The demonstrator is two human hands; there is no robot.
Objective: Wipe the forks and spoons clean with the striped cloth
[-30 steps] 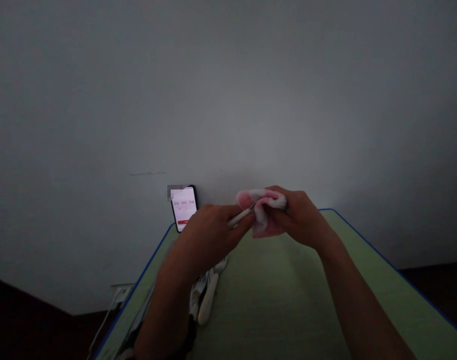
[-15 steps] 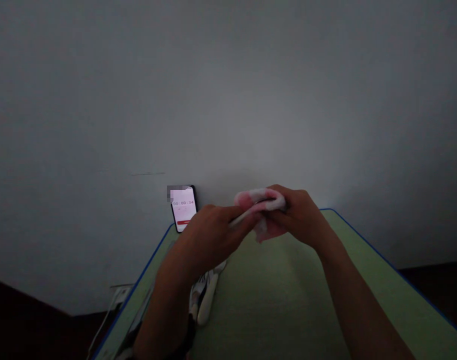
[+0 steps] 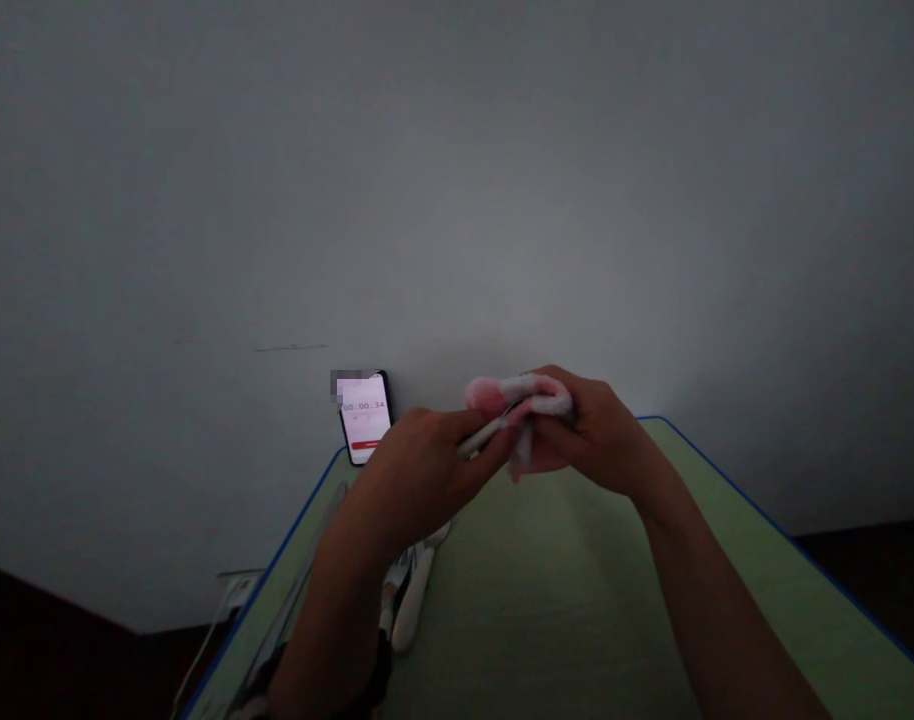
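Observation:
My left hand (image 3: 419,470) is closed round the white handle of a utensil (image 3: 481,437), held above the green table (image 3: 577,600). The utensil's far end is buried in a pink and white cloth (image 3: 518,415). My right hand (image 3: 592,430) grips that cloth, bunched round the utensil's tip. Both hands meet over the far middle of the table. What kind of utensil it is stays hidden by the cloth.
Several white-handled utensils (image 3: 408,595) lie on the table under my left forearm. A phone (image 3: 363,415) with a lit timer screen leans against the grey wall at the table's far left corner. A white cable and socket (image 3: 228,595) sit low on the left.
The cloth has bunched tighter round the utensil's tip and its hanging part has shortened. Both hands stay almost in place.

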